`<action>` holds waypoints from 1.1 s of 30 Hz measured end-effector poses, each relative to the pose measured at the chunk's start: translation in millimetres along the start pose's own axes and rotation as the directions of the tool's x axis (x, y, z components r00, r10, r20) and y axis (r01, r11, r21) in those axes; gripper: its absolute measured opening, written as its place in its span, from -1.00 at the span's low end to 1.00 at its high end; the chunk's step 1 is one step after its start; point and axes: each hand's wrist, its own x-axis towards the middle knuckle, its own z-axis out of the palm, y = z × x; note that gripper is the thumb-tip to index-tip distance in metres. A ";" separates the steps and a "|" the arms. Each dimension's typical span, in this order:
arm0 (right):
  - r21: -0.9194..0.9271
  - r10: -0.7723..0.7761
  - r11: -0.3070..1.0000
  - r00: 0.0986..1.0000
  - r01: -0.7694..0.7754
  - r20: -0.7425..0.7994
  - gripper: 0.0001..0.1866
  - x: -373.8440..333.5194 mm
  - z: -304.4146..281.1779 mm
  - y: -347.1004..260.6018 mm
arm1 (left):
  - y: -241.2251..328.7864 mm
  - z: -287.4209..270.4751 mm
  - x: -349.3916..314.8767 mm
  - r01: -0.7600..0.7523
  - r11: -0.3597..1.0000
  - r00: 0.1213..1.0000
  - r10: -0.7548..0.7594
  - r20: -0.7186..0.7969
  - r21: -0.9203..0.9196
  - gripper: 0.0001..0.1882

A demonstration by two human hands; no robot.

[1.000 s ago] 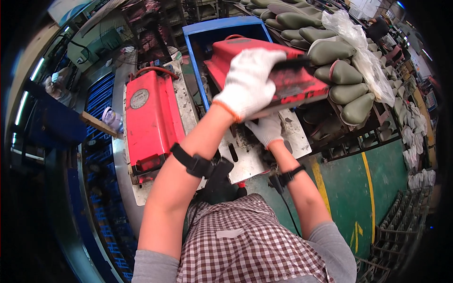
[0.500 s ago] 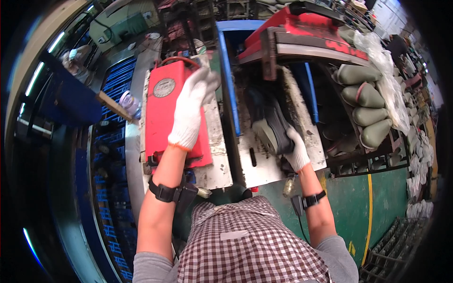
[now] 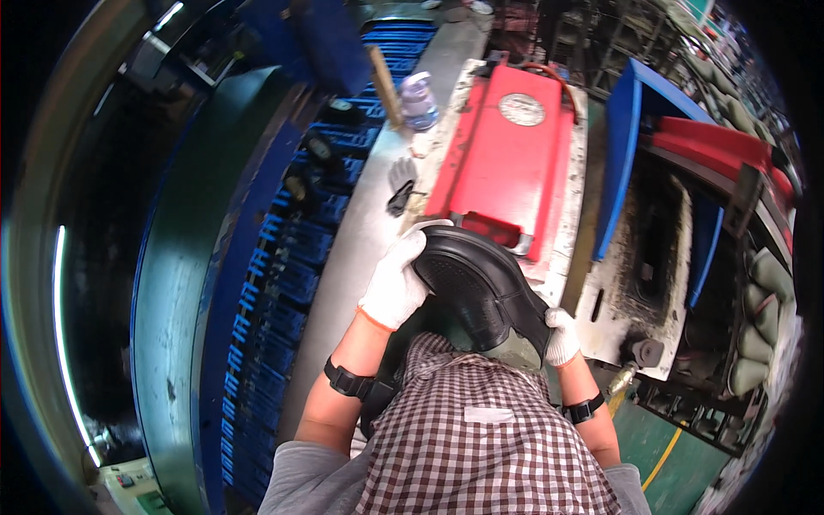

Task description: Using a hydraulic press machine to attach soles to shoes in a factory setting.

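Note:
A black shoe is held in front of my apron, tilted, with its textured sole partly toward me. My left hand, in a white knit glove with an orange cuff, grips it at the upper left end. At the lower right end, my right hand, gloved too, closes on the shoe's edge. Just beyond the shoe lies a red machine cover with a round metal plate on it.
To the right stands a blue-sided press with a worn white plate. Grey-green shoe lasts sit on a rack farther right. On the left runs a blue slatted conveyor. A metal ledge beside it bears a clear bottle and a grey glove.
The shoe has come out of the press at the right to in front of me. My left hand has dropped from above the red cover and grips it too. The view has turned left.

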 end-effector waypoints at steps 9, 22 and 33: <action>-0.267 0.193 0.948 0.980 -0.173 0.052 -0.27 70.0 99.7 40.3 | 46.6 -122.4 -31.2 -0.174 0.971 0.837 0.060 -0.544 -0.161 -0.66; -0.914 0.184 0.405 0.980 -0.004 0.077 -0.16 184.9 138.9 133.2 | 36.2 -262.2 -16.3 -0.153 0.982 0.803 0.061 -0.593 -0.106 -0.52; -0.747 0.317 0.517 0.904 -0.418 -0.287 -0.41 0.4 -22.9 193.9 | 171.3 -462.2 99.3 0.304 0.516 0.249 0.768 -0.590 0.801 -0.30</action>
